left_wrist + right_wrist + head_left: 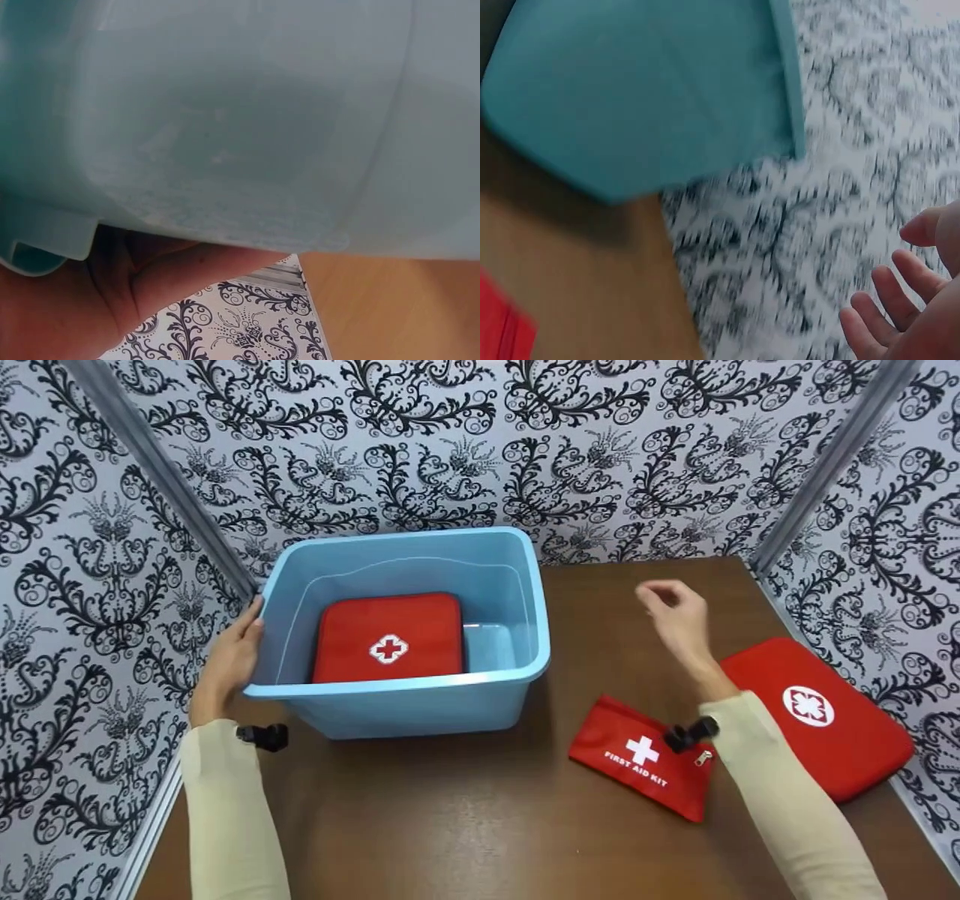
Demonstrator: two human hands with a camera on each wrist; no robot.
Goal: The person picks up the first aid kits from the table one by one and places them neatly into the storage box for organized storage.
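"FIRST AID KIT" is being shown in white on the small red pouch lying nearest on the surface; above it the right hand is being held loosely open, holding nothing, while the blue bin is being touched at its left rim by the left hand, its grip open, with a red case lying inside

Open table lies between the blue bin and small pouch.

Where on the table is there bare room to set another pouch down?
The near table is bare, between the blue bin and the front edge, left of the small red kit. Another bare strip lies between the bin and the right hand. The right side is crowded by the large red case.
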